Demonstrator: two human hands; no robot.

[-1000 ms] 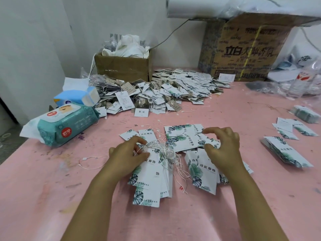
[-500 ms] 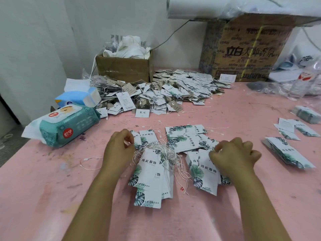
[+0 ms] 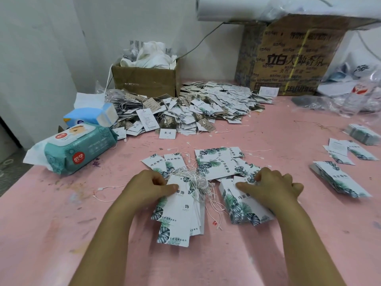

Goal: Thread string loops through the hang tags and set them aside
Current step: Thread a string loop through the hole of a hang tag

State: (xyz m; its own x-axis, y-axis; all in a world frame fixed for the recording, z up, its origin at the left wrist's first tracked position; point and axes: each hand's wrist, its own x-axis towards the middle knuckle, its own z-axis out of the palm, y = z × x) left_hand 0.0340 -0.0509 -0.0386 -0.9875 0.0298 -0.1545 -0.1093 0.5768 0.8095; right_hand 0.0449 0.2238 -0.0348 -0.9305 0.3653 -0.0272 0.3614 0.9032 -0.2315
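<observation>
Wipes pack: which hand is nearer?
Left. The left hand, on tags, is right of the wipes pack, apart from it; the right hand is farther right, on another tag stack.

two cardboard boxes: one small open box [image 3: 144, 81] and, right of it, one large printed box [image 3: 288, 58]. left of the small box, one teal wipes pack [image 3: 80, 149] and one blue tissue pack [image 3: 90, 117]. before it, two hands, left hand [image 3: 148, 183] and right hand [image 3: 272, 185]. hang tags [image 3: 206, 108]: too many to count.
</observation>
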